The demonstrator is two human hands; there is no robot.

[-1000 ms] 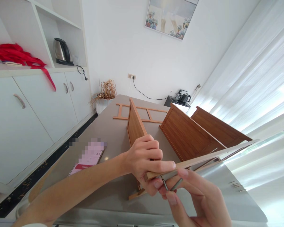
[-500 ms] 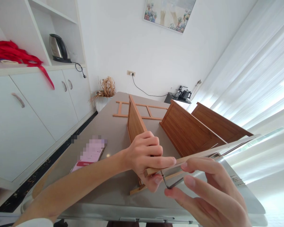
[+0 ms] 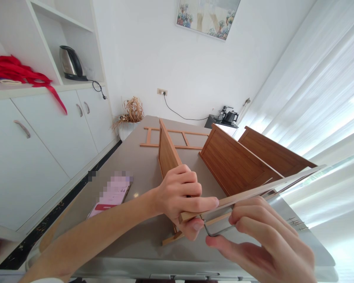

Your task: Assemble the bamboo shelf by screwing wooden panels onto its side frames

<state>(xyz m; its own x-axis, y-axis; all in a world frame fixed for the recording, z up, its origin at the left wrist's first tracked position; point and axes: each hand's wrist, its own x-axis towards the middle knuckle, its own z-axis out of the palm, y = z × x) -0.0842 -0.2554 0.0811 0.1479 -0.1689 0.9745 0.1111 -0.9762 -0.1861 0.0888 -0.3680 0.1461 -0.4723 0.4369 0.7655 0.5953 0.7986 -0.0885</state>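
My left hand (image 3: 181, 196) is closed around the corner where an upright wooden panel (image 3: 166, 151) meets a wooden rail (image 3: 247, 195). Its index finger lies along the rail and its thumb presses from below. An L-shaped hex key (image 3: 214, 234) is pinched in the fingers of my right hand (image 3: 268, 236). The key's short arm points up to the underside of the rail near its end; the tip's seating is hard to make out. Behind the rail stand two brown wooden panels (image 3: 238, 161), on the right of the table (image 3: 144, 165).
Several small screws (image 3: 296, 223) lie at the table's right. A ladder-like wooden frame (image 3: 149, 136) lies flat at the far end. A phone with a pink screen (image 3: 113, 194) rests left of my forearm. White curtains (image 3: 312, 86) hang on the right.
My right hand has shifted its grip on the hex key, with the fingers curling further and the key's long arm turning slightly. The left hand keeps its hold.
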